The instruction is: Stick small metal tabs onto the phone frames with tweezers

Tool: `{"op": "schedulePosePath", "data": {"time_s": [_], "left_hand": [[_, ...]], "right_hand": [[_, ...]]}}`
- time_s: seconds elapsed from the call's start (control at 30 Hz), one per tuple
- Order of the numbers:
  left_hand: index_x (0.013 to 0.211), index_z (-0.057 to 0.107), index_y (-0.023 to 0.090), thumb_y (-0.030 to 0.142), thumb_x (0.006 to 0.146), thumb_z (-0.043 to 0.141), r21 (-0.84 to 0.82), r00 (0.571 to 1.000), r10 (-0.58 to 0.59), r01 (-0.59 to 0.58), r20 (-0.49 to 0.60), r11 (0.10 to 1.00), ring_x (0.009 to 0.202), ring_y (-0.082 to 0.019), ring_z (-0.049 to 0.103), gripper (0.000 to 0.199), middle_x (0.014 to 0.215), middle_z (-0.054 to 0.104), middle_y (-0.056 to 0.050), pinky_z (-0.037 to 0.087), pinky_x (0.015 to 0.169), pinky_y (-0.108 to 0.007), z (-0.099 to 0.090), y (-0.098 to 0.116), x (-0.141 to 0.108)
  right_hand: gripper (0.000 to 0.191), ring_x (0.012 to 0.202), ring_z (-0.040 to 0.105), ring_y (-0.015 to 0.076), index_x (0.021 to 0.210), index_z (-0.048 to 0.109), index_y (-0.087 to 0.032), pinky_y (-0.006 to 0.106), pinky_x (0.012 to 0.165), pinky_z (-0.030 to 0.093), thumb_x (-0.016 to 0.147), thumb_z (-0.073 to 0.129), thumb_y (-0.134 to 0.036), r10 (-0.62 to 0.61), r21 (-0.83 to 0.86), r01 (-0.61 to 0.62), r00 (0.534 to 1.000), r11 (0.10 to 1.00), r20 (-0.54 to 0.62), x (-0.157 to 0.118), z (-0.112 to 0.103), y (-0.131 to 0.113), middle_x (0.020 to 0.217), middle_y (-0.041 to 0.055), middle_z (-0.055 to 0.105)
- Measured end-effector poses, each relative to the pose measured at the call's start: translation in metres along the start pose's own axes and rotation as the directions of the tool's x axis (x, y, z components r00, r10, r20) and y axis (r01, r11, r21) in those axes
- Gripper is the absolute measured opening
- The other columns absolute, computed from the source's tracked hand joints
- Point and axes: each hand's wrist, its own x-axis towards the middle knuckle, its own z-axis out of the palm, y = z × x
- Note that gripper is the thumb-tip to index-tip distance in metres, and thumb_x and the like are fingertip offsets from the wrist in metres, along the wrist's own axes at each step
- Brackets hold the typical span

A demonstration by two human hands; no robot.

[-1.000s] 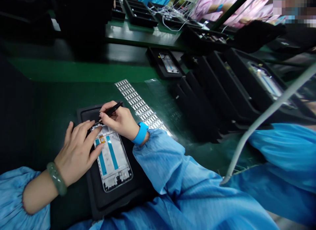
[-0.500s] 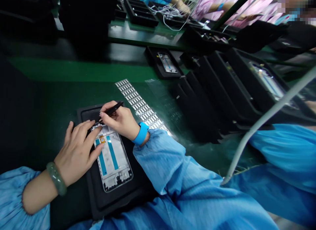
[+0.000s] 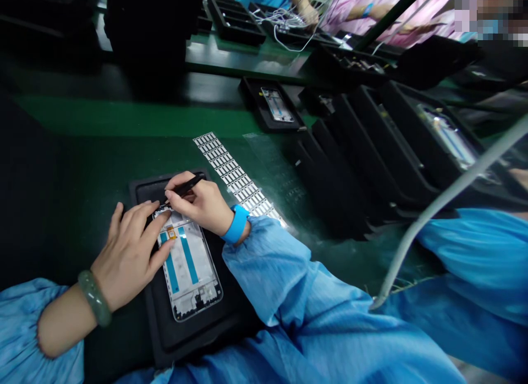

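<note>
Tweezers (image 3: pixel 186 187) have tipped flatter in the right hand (image 3: pixel 202 205), their tail end dropping toward the knuckles, and that hand has crept slightly lower over the top of the phone frame (image 3: pixel 190 268). The trays ahead sit a little further left in the view, so the head has turned slightly. The left hand (image 3: pixel 130 252) has barely shifted.

The right hand pinches the tweezers between thumb and fingers, like a pen, with the other fingers curled beneath. Their tips vanish behind the fingers at the frame's top edge, so what they touch, if anything, cannot be made out. The left hand lies spread on the frame's upper left, fingers apart, with the thumb across the face near a small orange flex piece (image 3: pixel 171 234). The frame lies flat on a black mat (image 3: pixel 185 340), below both hands, with two blue strips (image 3: pixel 188 262) down its face.

A jade bangle (image 3: pixel 94 297) circles the left wrist, and a blue wristband (image 3: pixel 237 224) circles the right, just above a blue sleeve (image 3: pixel 264 268). A sheet of white labels (image 3: pixel 235 177) lies just beside the mat, running up behind the right hand. A grey cable (image 3: pixel 445 208) crosses the right side, in front of black trays (image 3: pixel 412 147). Far off, a co-worker's hand (image 3: pixel 307 15) reaches among white wires (image 3: pixel 284 34), and a pink sleeve (image 3: pixel 371 10) shows nearby. The top right corner is pixelated.
</note>
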Motion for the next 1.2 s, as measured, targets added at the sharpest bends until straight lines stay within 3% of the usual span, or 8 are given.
{"op": "schedulePosePath", "data": {"time_s": [0.37, 0.63, 0.87, 1.07, 1.2], "left_hand": [[0.123, 0.046, 0.017, 0.04, 0.087, 0.037, 0.016, 1.0, -0.001, 0.001, 0.016, 1.0, 0.12, -0.029, 0.04, 0.043, 0.126, 0.046, -0.014, 0.022, 0.104, -0.057, -0.0002, -0.0008, 0.0004], [0.124, 0.046, 0.017, 0.04, 0.086, 0.04, 0.011, 1.0, 0.003, -0.003, -0.01, 1.0, 0.12, -0.03, 0.041, 0.044, 0.126, 0.047, -0.015, 0.021, 0.104, -0.058, 0.0008, -0.001, -0.0004], [0.123, 0.047, 0.017, 0.039, 0.086, 0.04, 0.0, 1.0, 0.001, -0.001, -0.005, 1.0, 0.121, -0.03, 0.041, 0.043, 0.126, 0.047, -0.014, 0.022, 0.104, -0.058, -0.0003, -0.0006, 0.0001], [0.124, 0.046, 0.017, 0.039, 0.086, 0.041, -0.005, 1.0, -0.002, 0.002, -0.001, 1.0, 0.12, -0.03, 0.041, 0.044, 0.125, 0.048, -0.014, 0.021, 0.104, -0.058, 0.0003, -0.001, 0.0], [0.124, 0.046, 0.017, 0.039, 0.086, 0.04, 0.0, 1.0, 0.002, -0.002, -0.002, 1.0, 0.12, -0.03, 0.041, 0.044, 0.125, 0.048, -0.015, 0.022, 0.104, -0.058, 0.0004, -0.0018, -0.0001]], "right_hand": [[0.01, 0.069, 0.059, 0.0073, 0.088, 0.056, -0.015, 0.017, 0.065, 0.048, 0.083, 0.052, -0.022, -0.054, -0.035, 0.055, 0.998, 0.998, 0.028, 0.001, 0.0004, 0.0006, 0.081, 0.0004, 0.062], [0.01, 0.069, 0.059, 0.0074, 0.086, 0.058, -0.016, 0.017, 0.064, 0.048, 0.084, 0.053, -0.024, -0.023, -0.027, 0.023, 0.999, 0.999, 0.023, 0.0009, -0.0002, -0.0012, 0.079, -0.0005, 0.062], [0.012, 0.065, 0.058, 0.0074, 0.085, 0.056, -0.016, 0.018, 0.063, 0.049, 0.083, 0.053, -0.027, 0.019, 0.026, -0.017, 0.997, 1.0, -0.07, 0.0002, -0.0006, 0.0023, 0.077, -0.001, 0.061], [0.011, 0.066, 0.059, 0.0077, 0.084, 0.058, -0.016, 0.018, 0.063, 0.048, 0.083, 0.053, -0.025, -0.013, -0.007, 0.013, 1.0, 1.0, -0.004, -0.0011, -0.0005, -0.0001, 0.076, -0.0006, 0.061], [0.011, 0.068, 0.059, 0.0084, 0.084, 0.058, -0.016, 0.019, 0.065, 0.049, 0.083, 0.052, -0.025, -0.004, -0.027, 0.004, 1.0, 1.0, -0.023, -0.0008, 0.0001, -0.0007, 0.078, 0.0001, 0.062]]}}
